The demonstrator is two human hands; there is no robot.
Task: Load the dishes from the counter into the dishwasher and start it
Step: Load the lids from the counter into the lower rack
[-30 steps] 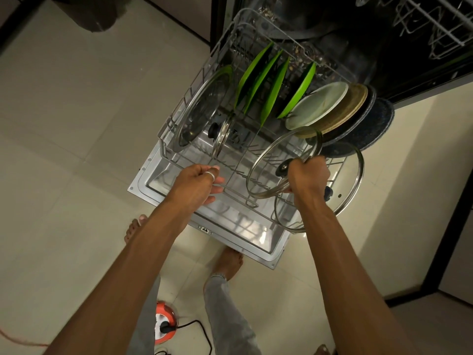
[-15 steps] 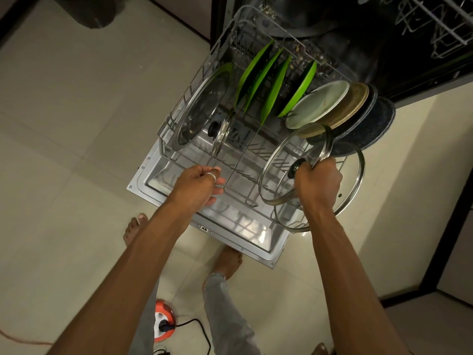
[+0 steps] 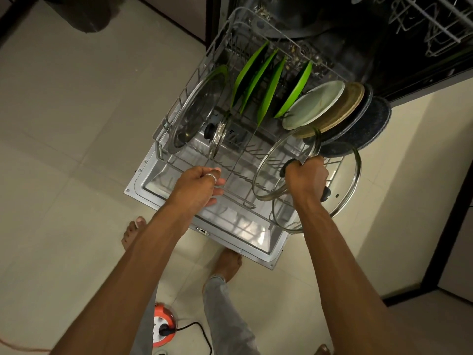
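Fingers of the right hand (image 3: 305, 175): clenched round the black knob (image 3: 288, 166) of a glass lid (image 3: 273, 162), which is held on edge and tilted over the front right of the rack (image 3: 167, 139).
Fingers of the left hand (image 3: 202, 185): curled over the rack's front rail, holding it; a ring shows on one finger.
Where the lid is: just in front of a larger lid (image 3: 344, 201) that leans at the rack's right side. Its lower rim is down among the prongs, though whether it rests on them is hard to tell through the glass.
Done so far: the rack is pulled out over the open door (image 3: 143, 190) of the dishwasher (image 3: 358, 47). Four green plates (image 3: 266, 90) stand in the back row. A pale plate (image 3: 314, 106), a tan plate (image 3: 345, 106) and two dark speckled plates (image 3: 371, 126) lean together beside them. A big lid (image 3: 197, 111) and a small lid (image 3: 220, 134) stand at the left.
Left to do: by my reading, seat this lid, push the rack in, shut the door and start the wash. The counter is out of view, so I cannot say what waits there.
In the way: the larger lid and the dark plates crowd the right corner, leaving a tight slot.
Around: an upper rack (image 3: 435, 21) is at top right, and an orange cable reel (image 3: 163, 326) lies on the floor near the person's bare feet.
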